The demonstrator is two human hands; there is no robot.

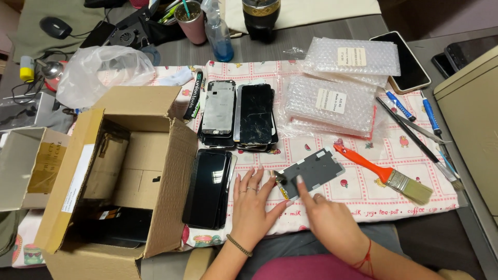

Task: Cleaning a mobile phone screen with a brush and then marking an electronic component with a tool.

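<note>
Two hands are down on the cloth-covered bench (363, 199) in front of you. Your left hand (252, 203) lies flat, palm down, with its fingers (248, 179) spread wide and holding nothing. The fingertips sit just beside the near left corner of a grey phone back plate (314, 170). Your right hand (328, 218) points with one finger stretched out, and that fingertip presses on the lower edge of the plate. The other fingers of that hand are curled in, and they grip nothing.

The grey plate lies flat and tilted on the cloth, near the front edge, between your hands and an orange-handled paintbrush (386, 175). The brush lies on the cloth just to the right of the plate, its bristles pointing to the right.

Left of your left hand is a stack of black phone screens (208, 187), right up against an open cardboard box (122, 171). Behind the plate are two more piles of phone parts (239, 115), one with a grey top and one with a cracked black top. Bubble-wrap packets (337, 88) lie behind and to the right. Blue-handled screwdrivers (412, 109) and thin tools rest at the right end of the cloth. A blue spray bottle (219, 33) and a pink cup (190, 21) stand far back.
</note>
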